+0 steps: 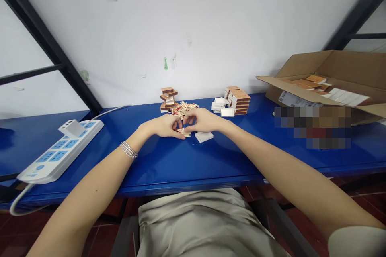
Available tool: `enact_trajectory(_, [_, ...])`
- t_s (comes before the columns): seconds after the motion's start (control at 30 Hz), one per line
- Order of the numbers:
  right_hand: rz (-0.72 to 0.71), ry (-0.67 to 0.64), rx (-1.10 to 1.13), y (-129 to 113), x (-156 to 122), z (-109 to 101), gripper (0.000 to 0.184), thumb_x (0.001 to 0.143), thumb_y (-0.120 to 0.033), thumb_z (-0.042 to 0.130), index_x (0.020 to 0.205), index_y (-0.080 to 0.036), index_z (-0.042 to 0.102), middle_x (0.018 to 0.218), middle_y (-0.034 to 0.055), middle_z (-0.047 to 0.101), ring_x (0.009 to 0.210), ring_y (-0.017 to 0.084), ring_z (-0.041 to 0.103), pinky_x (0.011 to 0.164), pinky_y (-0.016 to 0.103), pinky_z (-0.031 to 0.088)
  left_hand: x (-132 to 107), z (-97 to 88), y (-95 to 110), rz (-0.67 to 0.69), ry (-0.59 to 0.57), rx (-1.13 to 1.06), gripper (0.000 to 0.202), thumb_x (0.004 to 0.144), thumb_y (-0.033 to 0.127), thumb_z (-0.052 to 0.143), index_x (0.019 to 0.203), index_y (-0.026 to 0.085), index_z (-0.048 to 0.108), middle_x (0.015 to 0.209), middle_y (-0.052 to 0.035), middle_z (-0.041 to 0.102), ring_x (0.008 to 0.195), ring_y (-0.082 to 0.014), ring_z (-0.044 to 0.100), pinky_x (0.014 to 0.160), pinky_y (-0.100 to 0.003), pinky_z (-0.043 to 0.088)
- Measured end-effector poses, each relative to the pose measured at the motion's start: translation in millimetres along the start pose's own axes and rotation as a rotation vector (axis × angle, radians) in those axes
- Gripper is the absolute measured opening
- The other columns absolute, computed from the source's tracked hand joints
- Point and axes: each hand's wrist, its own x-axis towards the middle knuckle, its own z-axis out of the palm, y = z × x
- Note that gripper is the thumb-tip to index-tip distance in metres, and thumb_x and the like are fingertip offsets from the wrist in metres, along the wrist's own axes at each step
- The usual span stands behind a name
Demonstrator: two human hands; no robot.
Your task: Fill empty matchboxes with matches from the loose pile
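Note:
My left hand (166, 125) and my right hand (201, 120) meet over the table, fingers curled. Between them lies a small bunch of matches (184, 132), with both hands closed around it from either side; part of the bunch is hidden by the fingers. Just behind my hands spreads a loose pile of red-tipped matches (187, 107). A white matchbox tray (204, 136) sits on the table right below my right hand.
Stacked matchboxes (168, 98) stand behind on the left. Further right are white trays (227, 112) beside a taller matchbox stack (240, 102). An open cardboard box (271, 90) with more matchboxes is at the right. A power strip (57, 164) lies left on the blue table (163, 164).

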Motion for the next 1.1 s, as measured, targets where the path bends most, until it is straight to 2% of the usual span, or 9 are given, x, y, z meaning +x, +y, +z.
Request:
enact_trajectory(0.1, [-0.053,-0.037,0.030,1.2,0.2,2.3,0.031,0.061,-0.031,0.079,0.088,-0.018,0.069,0.092,0.0019,0.070,0.083,0.015,0.062,0.070,0.024,0.045,0.4,0.3,-0.7,0.009,0.017,0.001,0.048,0.063,0.060,0.068,0.080,0.016,0.056,0.067,0.0010,0.052,0.056,-0.0117,0.044,0.051,-0.025,0.029])
enact_trajectory(0.23, [-0.093,-0.057,0.021,-1.4,0.4,5.8,0.031,0.064,-0.029,0.077,0.093,-0.019,0.070,0.099,0.0024,0.070,0.087,0.015,0.062,0.075,0.025,0.045,0.9,0.2,-1.0,0.008,0.023,0.009,0.050,0.062,0.061,0.069,0.078,0.016,0.054,0.066,0.0013,0.052,0.056,-0.0116,0.043,0.051,-0.025,0.029])
enact_trajectory(0.43, [-0.098,-0.114,0.027,-1.7,-0.4,7.0,0.035,0.069,-0.033,0.075,0.102,-0.021,0.072,0.103,0.0024,0.071,0.090,0.017,0.063,0.078,0.025,0.045,0.3,-1.5,2.4,0.007,0.000,0.024,0.044,0.066,0.058,0.067,0.076,0.017,0.053,0.064,0.0022,0.050,0.056,-0.0114,0.044,0.052,-0.025,0.030])
enact_trajectory(0.57, [-0.116,-0.131,-0.019,-0.4,-0.8,7.0,0.040,0.068,-0.030,0.075,0.107,-0.025,0.071,0.105,0.0007,0.071,0.094,0.018,0.063,0.080,0.025,0.044,0.6,-1.6,1.9,-0.003,-0.002,0.020,0.045,0.064,0.059,0.068,0.075,0.017,0.054,0.062,0.0026,0.050,0.054,-0.0114,0.044,0.051,-0.025,0.029])
enact_trajectory(0.77, [-0.024,-0.142,-0.071,-2.2,0.5,7.9,0.031,0.071,-0.026,0.073,0.102,-0.021,0.073,0.097,0.0029,0.072,0.087,0.017,0.063,0.074,0.025,0.045,1.6,-0.4,-2.6,-0.010,0.002,0.006,0.047,0.067,0.063,0.064,0.077,0.018,0.056,0.063,0.0023,0.052,0.054,-0.0115,0.045,0.050,-0.025,0.029])
enact_trajectory(0.87, [-0.026,-0.138,-0.065,-1.3,1.0,8.2,0.029,0.071,-0.024,0.072,0.100,-0.020,0.073,0.094,0.0026,0.072,0.084,0.016,0.063,0.072,0.024,0.045,2.0,-0.3,-2.8,-0.001,0.009,0.000,0.047,0.067,0.063,0.064,0.076,0.017,0.056,0.060,0.0028,0.050,0.052,-0.0106,0.043,0.050,-0.025,0.027])
enact_trajectory(0.97, [-0.039,-0.125,-0.021,0.2,1.5,8.2,0.023,0.072,-0.023,0.069,0.095,-0.019,0.072,0.090,0.0022,0.072,0.080,0.015,0.063,0.069,0.024,0.046,2.5,0.1,-3.4,0.017,0.038,-0.009,0.045,0.068,0.060,0.065,0.075,0.016,0.057,0.059,0.0033,0.047,0.052,-0.0100,0.040,0.050,-0.025,0.025])
enact_trajectory(1.1, [0.017,-0.127,0.080,-0.5,2.0,7.7,0.026,0.071,-0.019,0.069,0.096,-0.015,0.070,0.087,0.0043,0.072,0.079,0.014,0.065,0.071,0.024,0.049,3.5,1.5,-5.0,0.097,0.080,-0.021,0.042,0.071,0.058,0.063,0.075,0.016,0.059,0.060,0.0028,0.049,0.054,-0.0102,0.041,0.051,-0.025,0.027])
